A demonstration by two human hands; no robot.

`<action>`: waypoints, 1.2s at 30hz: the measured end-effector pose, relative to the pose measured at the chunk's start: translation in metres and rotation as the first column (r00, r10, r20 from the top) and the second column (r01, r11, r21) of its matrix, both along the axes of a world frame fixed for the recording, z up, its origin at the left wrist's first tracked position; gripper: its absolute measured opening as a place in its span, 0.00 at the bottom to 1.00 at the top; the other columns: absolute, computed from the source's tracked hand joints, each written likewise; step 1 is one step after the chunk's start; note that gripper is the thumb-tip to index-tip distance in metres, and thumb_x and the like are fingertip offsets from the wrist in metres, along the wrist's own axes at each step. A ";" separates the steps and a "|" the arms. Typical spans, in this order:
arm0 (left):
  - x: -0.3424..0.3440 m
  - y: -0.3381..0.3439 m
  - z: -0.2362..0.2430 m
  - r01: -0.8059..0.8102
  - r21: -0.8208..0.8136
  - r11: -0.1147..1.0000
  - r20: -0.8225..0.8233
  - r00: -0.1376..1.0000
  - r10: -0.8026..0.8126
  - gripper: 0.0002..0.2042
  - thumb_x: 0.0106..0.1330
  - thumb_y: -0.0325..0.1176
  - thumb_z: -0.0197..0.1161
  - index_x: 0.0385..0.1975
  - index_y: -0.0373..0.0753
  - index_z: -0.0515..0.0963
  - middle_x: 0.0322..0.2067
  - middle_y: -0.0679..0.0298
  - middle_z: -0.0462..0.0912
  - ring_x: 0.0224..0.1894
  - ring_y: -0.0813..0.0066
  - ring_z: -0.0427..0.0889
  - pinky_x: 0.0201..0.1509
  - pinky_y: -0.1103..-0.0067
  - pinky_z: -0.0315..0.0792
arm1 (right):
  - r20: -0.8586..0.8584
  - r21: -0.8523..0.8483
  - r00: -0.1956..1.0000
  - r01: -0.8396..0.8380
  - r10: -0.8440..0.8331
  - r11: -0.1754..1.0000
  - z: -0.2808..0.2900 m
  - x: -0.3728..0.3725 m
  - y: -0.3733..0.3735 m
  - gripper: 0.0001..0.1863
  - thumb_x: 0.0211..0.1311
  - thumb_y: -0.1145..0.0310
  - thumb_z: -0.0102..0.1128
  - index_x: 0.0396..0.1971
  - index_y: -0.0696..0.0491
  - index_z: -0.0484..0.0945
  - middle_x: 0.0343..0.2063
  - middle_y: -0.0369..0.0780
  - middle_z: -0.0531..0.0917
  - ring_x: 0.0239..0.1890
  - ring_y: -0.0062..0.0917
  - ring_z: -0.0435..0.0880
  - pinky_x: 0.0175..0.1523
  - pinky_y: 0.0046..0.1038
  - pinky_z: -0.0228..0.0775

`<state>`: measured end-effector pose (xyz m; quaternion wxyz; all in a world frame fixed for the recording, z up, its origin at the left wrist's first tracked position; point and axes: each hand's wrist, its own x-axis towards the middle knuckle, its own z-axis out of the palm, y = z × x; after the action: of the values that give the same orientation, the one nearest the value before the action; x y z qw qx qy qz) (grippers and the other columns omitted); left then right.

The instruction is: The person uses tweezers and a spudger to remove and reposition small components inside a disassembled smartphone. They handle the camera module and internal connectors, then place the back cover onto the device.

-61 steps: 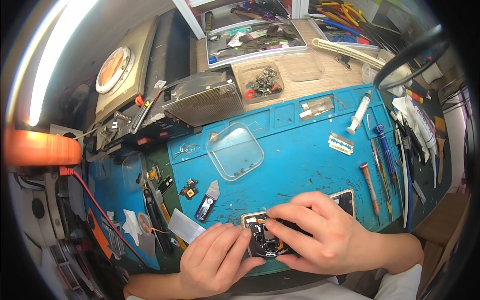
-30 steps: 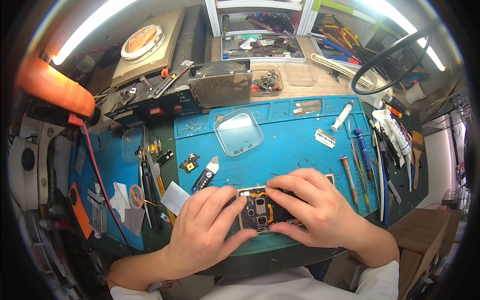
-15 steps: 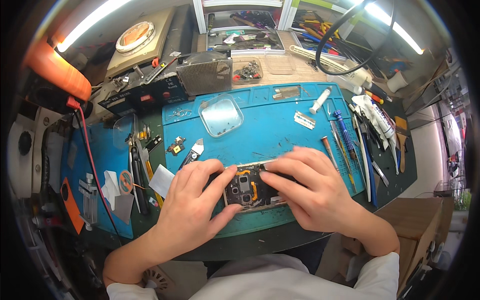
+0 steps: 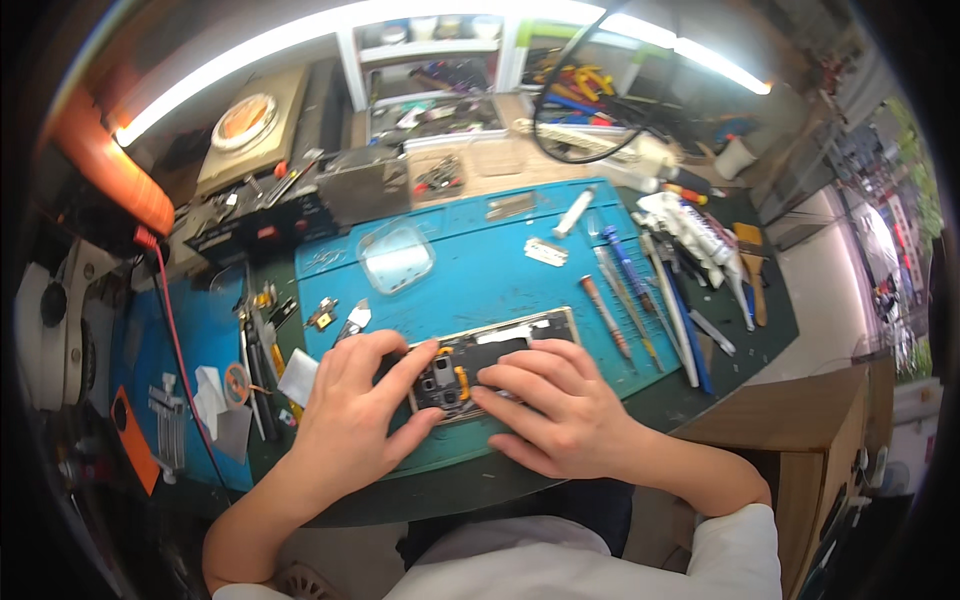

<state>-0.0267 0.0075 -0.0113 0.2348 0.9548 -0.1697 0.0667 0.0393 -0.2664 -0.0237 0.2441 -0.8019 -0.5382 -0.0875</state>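
Observation:
An opened smartphone (image 4: 492, 347) lies tilted on the blue work mat, its inside facing up. A black camera section and orange flex cables show at its left end, a dark flat block at its middle. My left hand (image 4: 350, 410) grips that left end, thumb on the near edge and index finger on the far edge. Over the phone's middle, my right hand (image 4: 560, 410) has its bent fingers apart, the fingertips touching the inner parts beside the orange cable. Its thumb sits off the near edge. The right hand hides part of the phone's near right side.
Behind the phone stand a clear plastic box (image 4: 397, 258) and a razor blade (image 4: 545, 251). Screwdrivers (image 4: 628, 268), tweezers and a brush (image 4: 752, 280) lie at the right. A utility knife (image 4: 354, 320) rests beyond my left hand. A cardboard box (image 4: 780, 410) stands below the table's right edge.
My right hand has come from the phone's far edge down over its middle, fingers spreading, uncovering the phone's right end. My left hand keeps its grip. The whole view has shifted.

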 end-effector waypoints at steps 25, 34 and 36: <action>0.023 0.016 0.002 0.190 0.159 0.969 0.076 0.976 -0.204 0.31 0.65 0.47 0.78 0.66 0.42 0.80 0.55 0.60 0.78 0.57 0.58 0.79 0.64 0.62 0.73 | 0.050 -0.012 0.980 0.196 -0.195 0.981 0.019 0.037 0.014 0.23 0.65 0.64 0.76 0.59 0.54 0.86 0.50 0.41 0.85 0.54 0.39 0.83 0.63 0.43 0.77; 0.023 0.017 0.001 0.187 0.108 0.976 0.039 0.981 -0.192 0.33 0.61 0.45 0.81 0.66 0.44 0.81 0.56 0.61 0.77 0.56 0.56 0.78 0.62 0.62 0.72 | 0.037 0.004 0.996 0.084 -0.084 0.996 -0.006 0.039 0.020 0.27 0.67 0.50 0.72 0.60 0.52 0.87 0.52 0.39 0.84 0.54 0.37 0.83 0.59 0.42 0.76; 0.024 0.017 0.001 0.191 0.106 0.976 0.030 0.980 -0.195 0.33 0.60 0.45 0.81 0.66 0.43 0.81 0.56 0.60 0.77 0.56 0.57 0.78 0.62 0.62 0.73 | 0.049 -0.009 0.996 0.071 -0.071 0.997 -0.006 0.040 0.020 0.28 0.68 0.49 0.72 0.59 0.52 0.87 0.52 0.39 0.84 0.54 0.37 0.83 0.59 0.42 0.76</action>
<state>-0.0026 0.0243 -0.0103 0.1874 0.9431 -0.2694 0.0539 0.0796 -0.2459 -0.0295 0.2234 -0.8195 -0.5157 -0.1126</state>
